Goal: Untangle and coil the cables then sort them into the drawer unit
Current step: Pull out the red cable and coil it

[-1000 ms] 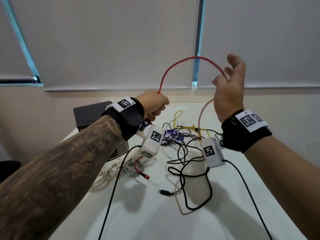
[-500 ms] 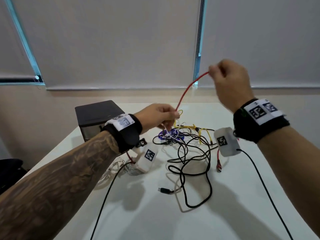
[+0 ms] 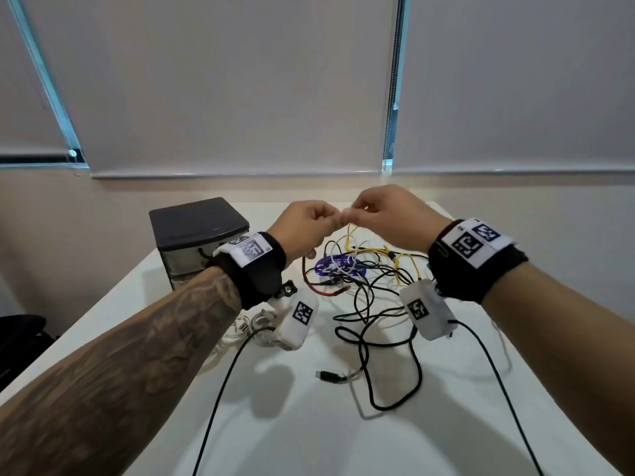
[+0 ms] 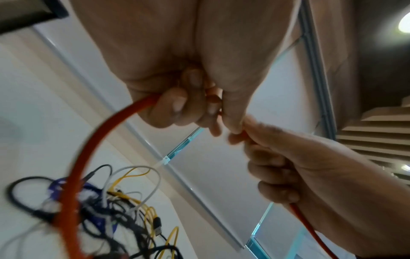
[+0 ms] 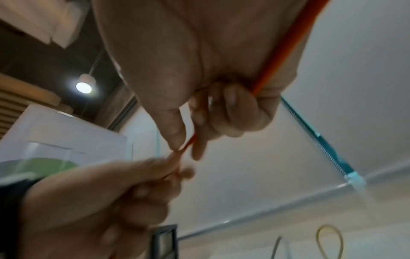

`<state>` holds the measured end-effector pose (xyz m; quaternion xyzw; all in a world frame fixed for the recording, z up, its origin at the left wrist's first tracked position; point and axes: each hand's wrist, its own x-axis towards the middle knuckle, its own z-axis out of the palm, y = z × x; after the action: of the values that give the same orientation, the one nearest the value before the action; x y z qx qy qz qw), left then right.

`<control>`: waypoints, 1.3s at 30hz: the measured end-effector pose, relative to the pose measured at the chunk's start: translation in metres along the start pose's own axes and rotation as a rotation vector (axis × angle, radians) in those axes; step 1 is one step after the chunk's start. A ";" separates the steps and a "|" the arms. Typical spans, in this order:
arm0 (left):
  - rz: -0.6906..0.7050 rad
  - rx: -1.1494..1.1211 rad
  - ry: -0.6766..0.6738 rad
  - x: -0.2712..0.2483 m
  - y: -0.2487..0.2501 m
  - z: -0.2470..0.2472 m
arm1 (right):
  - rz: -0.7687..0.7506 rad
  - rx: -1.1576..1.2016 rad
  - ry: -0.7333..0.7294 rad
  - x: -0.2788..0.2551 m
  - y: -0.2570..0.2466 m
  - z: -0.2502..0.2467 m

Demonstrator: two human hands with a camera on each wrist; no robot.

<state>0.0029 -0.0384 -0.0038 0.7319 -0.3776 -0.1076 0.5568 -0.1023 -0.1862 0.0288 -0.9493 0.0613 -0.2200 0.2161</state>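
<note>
From the head view we see our left hand [image 3: 302, 223] and right hand [image 3: 385, 214] meeting fingertip to fingertip above the far part of the white table [image 3: 309, 424]. The fingers of both are curled and pressed together around something thin; from here we cannot make out what. Below and just behind the fingers lies the tangle of cables [image 3: 364, 280]: we count one red cable [image 3: 311, 283], at least one yellow, one white and several black strands, too knotted to count exactly. One drawer unit [image 3: 199, 242] stands to the left of the left hand, so that hand is the nearer one to it.

In the left wrist view, the left hand's fingers [image 4: 177, 105] are closed round the red cable, which leaves the fist on the little-finger side and curves down toward the tangle. A short stretch runs across from the left thumb to the right hand's pinching fingertips [image 4: 241, 133], and a further length trails out below the right palm.

In the right wrist view, the right thumb [image 5: 175, 133] and forefinger pinch the red cable where it meets the left fingertips, while the other fingers curl over a second length running back along the palm. We judge the cable's long axis lies hand to hand, ready for the next loop.
</note>
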 end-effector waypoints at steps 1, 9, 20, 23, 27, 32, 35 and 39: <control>-0.030 -0.062 -0.030 -0.004 -0.007 -0.003 | -0.002 0.006 0.081 0.002 0.006 -0.008; -0.251 -0.539 -0.185 -0.037 -0.035 0.007 | 0.219 0.208 0.398 0.019 0.054 -0.005; 0.126 -0.912 -0.126 -0.011 -0.007 -0.012 | 0.146 0.228 -0.073 0.005 0.045 0.091; 0.151 -0.863 -0.018 0.009 -0.015 -0.019 | 0.053 0.197 -0.199 -0.007 0.023 0.090; 0.136 -0.645 0.052 0.019 -0.038 -0.013 | -0.061 0.195 -0.175 -0.019 0.010 0.073; 0.144 -0.389 -0.064 0.014 -0.057 0.005 | -0.126 0.355 -0.038 -0.019 0.016 0.055; 0.034 -0.472 -0.152 0.013 -0.057 0.015 | -0.121 0.138 0.079 -0.012 0.024 0.051; -0.035 -0.442 -0.244 0.014 -0.052 0.014 | -0.117 0.004 0.261 -0.002 0.033 0.043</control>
<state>0.0270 -0.0530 -0.0521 0.5804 -0.3967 -0.2848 0.6517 -0.0854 -0.1993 -0.0217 -0.9141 0.0330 -0.3540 0.1951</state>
